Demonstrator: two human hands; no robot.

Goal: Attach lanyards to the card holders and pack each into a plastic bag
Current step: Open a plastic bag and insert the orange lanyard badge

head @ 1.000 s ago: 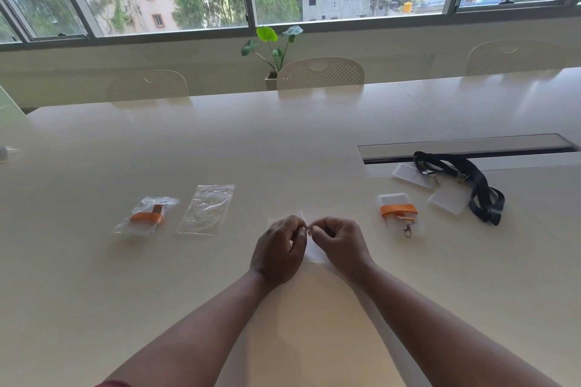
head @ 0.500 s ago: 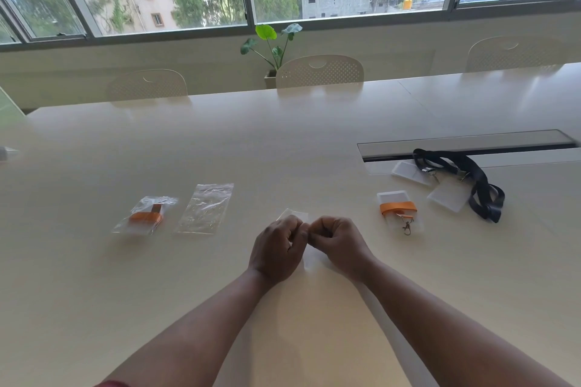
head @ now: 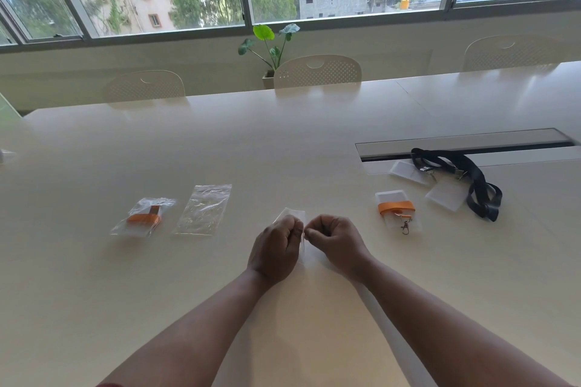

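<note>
Both hands meet over the table's middle. My left hand (head: 276,247) and my right hand (head: 334,240) each pinch an edge of a small clear plastic bag (head: 294,215), mostly hidden behind the fingers. To the left lie an empty clear bag (head: 204,209) and a packed bag with an orange lanyard (head: 143,220). To the right lies a card holder wrapped with an orange lanyard (head: 396,209), its metal clip pointing toward me. Farther right, two clear card holders (head: 446,195) lie under a black lanyard (head: 471,181).
A long cable slot (head: 465,143) is set into the pale table (head: 283,141) behind the black lanyard. Three white chairs (head: 317,72) stand along the far edge, with a potted plant (head: 270,47) by the window.
The hands have drawn slightly apart, and the bag's top edge now shows higher above my left hand's fingers. Nothing else on the table has moved.
</note>
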